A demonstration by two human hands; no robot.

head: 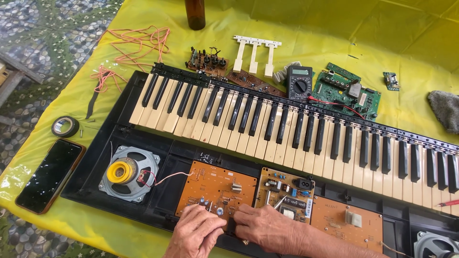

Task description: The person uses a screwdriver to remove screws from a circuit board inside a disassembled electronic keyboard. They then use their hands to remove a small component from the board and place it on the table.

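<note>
Both hands press the near edge of the orange circuit board [217,188] inside an opened electronic keyboard [296,129] — left hand [195,234] beside right hand [267,228], fingertips touching.

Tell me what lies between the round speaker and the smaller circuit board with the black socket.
In the head view, the orange circuit board lies between the speaker and the power board; both hands, left and right, rest at its lower edge.

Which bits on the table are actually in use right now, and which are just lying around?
In hand:
- left hand and right hand, both on the orange circuit board
- opened keyboard that holds it
- power board beside the right hand

Lying about:
- phone
- tape roll
- pink wires
- multimeter
- green board
- loose white keys
- brown bottle
- grey cloth
</note>
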